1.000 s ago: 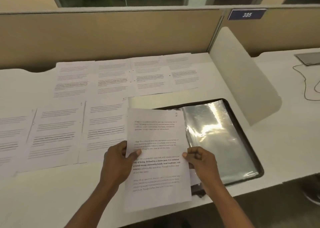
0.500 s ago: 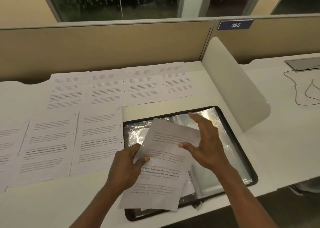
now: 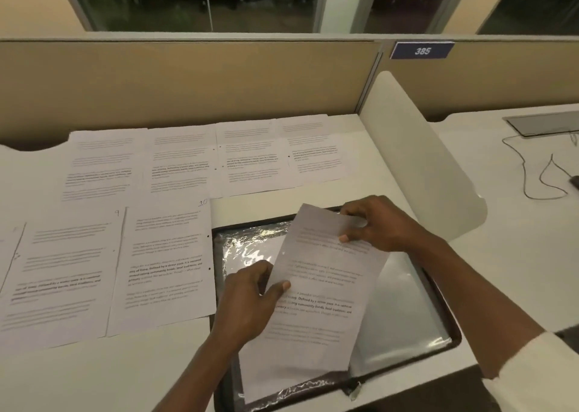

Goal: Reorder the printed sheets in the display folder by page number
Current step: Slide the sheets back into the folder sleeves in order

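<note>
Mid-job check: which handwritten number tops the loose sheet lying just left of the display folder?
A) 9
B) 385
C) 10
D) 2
C: the loose sheet beside the display folder has 10 handwritten at its top right corner; the 9 is on the neighbouring sheet further left.

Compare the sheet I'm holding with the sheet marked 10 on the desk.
The held sheet is tilted, pinched by the left hand and right hand above the display folder; the sheet marked 10 lies flat on the desk, untouched. The held sheet's number is not visible; the other's sits top right. Both carry printed paragraphs.
</note>
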Demonstrator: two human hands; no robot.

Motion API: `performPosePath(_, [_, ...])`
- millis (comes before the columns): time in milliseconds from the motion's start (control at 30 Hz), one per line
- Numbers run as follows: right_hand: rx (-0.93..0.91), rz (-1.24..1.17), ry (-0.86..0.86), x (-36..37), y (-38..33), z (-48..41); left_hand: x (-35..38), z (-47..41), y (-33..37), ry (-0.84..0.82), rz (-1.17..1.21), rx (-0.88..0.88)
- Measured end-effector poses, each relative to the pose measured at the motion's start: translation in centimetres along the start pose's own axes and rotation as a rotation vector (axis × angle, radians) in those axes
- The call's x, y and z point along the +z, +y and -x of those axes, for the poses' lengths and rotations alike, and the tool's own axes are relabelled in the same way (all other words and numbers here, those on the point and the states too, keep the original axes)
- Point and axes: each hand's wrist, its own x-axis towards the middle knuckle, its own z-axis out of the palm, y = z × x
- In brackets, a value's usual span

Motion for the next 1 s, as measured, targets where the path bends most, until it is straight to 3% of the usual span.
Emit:
performPosePath(200, [-0.076,0.108,-0.018,-5.2,5.2,-7.5,3.2,-2.4,0.4,0.177,-0.098,-0.23])
performPosePath(400, [-0.151,0.127,-0.11,-9.0,9.4,-14.7,10.5,-2.4,5.9,0.369,-0.522,-0.392])
performPosePath(767, [-0.22,0.2,-0.141,-12.6,14.9,-21.8,29.1,-8.2,13.8,0.376,-0.61,-0.303])
performPosePath(1000, [-0.286,0.129,-0.04,-15.2,15.8,-26.0,34.5,-11.6,14.0,0.234,-0.671,-0.427])
